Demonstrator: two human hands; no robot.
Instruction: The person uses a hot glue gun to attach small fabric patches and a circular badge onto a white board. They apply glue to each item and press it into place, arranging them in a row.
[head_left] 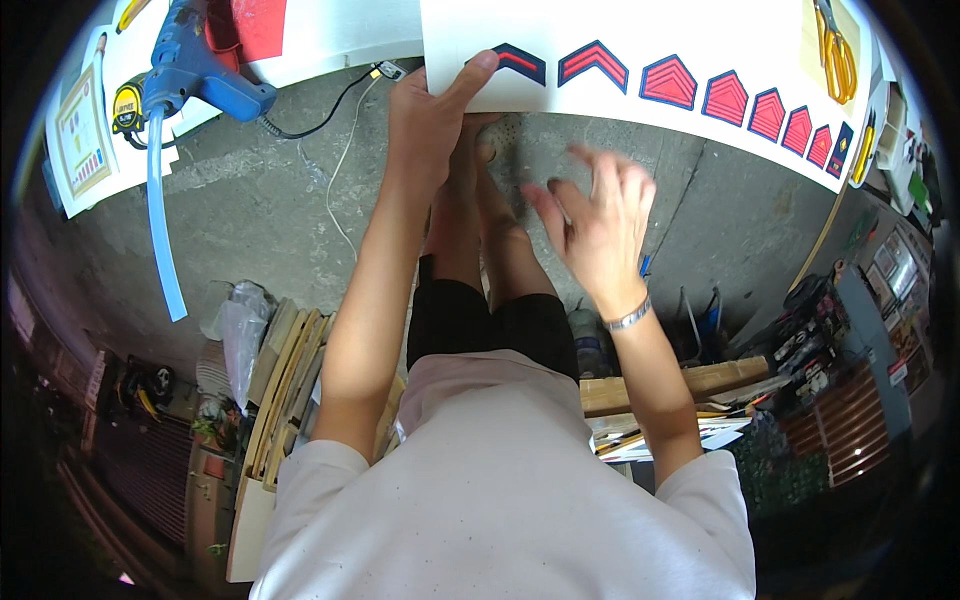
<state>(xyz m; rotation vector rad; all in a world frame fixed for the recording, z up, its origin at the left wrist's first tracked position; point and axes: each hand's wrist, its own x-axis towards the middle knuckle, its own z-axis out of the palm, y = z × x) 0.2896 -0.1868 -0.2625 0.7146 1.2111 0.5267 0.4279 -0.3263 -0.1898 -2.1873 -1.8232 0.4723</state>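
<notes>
From here, the white chevron sheet looks light, stiffish, best gripped edgewise, where the left hand pinches it (right hand empty, fingers half-spread).

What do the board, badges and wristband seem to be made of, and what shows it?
Board: perhaps card or paper; its white surface looks smooth and plain.
Badges: fabric or printed paper; flat red, dark borders, weave unclear.
Wristband: likely metal; silvery shine.
</notes>
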